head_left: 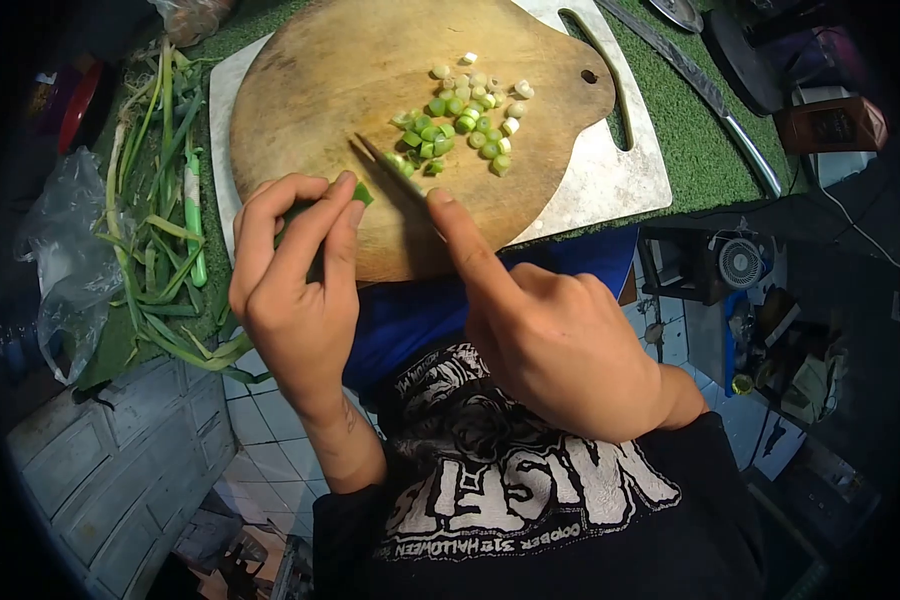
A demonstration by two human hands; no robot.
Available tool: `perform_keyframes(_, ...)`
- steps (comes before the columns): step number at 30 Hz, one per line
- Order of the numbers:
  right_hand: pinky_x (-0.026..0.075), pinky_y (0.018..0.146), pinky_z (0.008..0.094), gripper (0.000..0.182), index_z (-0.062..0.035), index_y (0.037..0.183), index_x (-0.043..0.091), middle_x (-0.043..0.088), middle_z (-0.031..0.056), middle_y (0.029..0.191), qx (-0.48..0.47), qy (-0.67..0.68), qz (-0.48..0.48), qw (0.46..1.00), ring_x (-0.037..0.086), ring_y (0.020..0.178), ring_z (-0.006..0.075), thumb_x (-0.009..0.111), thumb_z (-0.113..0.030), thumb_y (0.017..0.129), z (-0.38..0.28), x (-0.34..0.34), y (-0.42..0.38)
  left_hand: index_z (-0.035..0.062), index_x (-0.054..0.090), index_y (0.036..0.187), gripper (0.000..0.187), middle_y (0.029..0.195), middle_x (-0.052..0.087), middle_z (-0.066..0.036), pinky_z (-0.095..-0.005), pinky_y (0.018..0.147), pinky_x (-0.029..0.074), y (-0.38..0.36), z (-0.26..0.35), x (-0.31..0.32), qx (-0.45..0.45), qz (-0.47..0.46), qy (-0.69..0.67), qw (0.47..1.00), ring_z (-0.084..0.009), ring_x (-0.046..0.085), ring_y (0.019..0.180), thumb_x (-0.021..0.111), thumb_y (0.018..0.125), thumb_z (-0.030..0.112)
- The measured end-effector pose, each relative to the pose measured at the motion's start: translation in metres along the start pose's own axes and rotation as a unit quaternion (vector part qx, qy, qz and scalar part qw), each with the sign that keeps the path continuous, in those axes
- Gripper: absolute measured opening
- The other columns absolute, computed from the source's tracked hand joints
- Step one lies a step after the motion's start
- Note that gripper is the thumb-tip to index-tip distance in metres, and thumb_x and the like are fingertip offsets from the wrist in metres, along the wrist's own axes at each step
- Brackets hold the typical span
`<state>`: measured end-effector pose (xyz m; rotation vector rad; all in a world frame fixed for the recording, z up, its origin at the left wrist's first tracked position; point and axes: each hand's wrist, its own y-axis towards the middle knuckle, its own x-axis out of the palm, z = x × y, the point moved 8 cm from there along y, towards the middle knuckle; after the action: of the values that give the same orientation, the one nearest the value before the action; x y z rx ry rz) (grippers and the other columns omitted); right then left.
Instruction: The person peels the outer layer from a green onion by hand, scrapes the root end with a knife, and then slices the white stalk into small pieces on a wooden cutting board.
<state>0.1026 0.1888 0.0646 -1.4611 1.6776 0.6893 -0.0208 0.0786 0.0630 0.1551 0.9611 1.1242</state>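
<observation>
My left hand (300, 245) is closed around a green onion (364, 194), whose cut green end sticks out past the fingertips over the wooden cutting board (320, 90). In my right hand (545, 325) is a knife (398, 172), its handle hidden in the fist. My right index finger lies along the back of the blade. The knife's tip points up and left, just right of the held stalk. Chopped green onion pieces (465, 118), pale to bright green, are scattered on the board beyond the blade.
Under the wooden board lies a white board (620, 185) on a green mat (660, 90). Whole green onions (155, 220) and a clear plastic bag (70, 250) are on the left. A long knife (715, 100) lies at the right, near a brown box (832, 125).
</observation>
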Motion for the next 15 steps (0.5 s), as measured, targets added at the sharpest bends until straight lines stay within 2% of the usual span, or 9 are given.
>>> perform_keyframes(3,0.049,0.047,0.0414,0.082,-0.0004,0.156,0.031,0.06,0.0126,0.061,0.003,0.015,0.008,1.0,0.061,0.048,0.0289,0.066,0.002,0.082,0.003,-0.001,0.003,0.0007,0.077,0.1,0.023,0.095,0.068,-0.009,-0.0348,0.078,0.052,0.003,0.0,0.0,0.01,-0.021,-0.011,1.0,-0.0243,0.066,0.089,0.079,0.077,-0.004)
perform_keyframes(6,0.049,0.048,0.041,0.082,-0.0002,0.156,0.031,0.059,0.0116,0.06,0.008,0.018,0.033,0.999,0.06,0.048,0.0272,0.066,0.004,0.082,0.003,-0.006,0.001,-0.001,0.076,0.097,0.021,0.092,0.07,-0.01,-0.0353,0.08,0.054,0.002,-0.001,0.0,0.017,0.011,-0.016,1.0,-0.0257,0.068,0.089,0.079,0.077,-0.005)
perform_keyframes(9,0.049,0.047,0.0405,0.081,0.0002,0.155,0.032,0.057,0.0101,0.059,-0.028,0.015,0.035,0.999,0.058,0.046,0.0252,0.066,0.005,0.082,-0.008,-0.007,-0.001,-0.0027,0.075,0.093,0.018,0.09,0.072,-0.012,-0.0354,0.083,0.055,0.0,-0.009,-0.002,-0.016,0.043,-0.059,0.997,-0.0269,0.071,0.091,0.08,0.076,-0.006)
perform_keyframes(15,0.047,0.043,0.0389,0.079,0.0004,0.154,0.036,0.056,0.0088,0.06,-0.049,0.026,0.016,0.998,0.057,0.046,0.0236,0.067,0.005,0.081,-0.013,-0.001,-0.001,-0.0042,0.073,0.09,0.014,0.09,0.073,-0.013,-0.0355,0.085,0.056,0.001,0.0,-0.005,0.026,0.029,-0.033,0.999,-0.0273,0.072,0.093,0.078,0.076,-0.008)
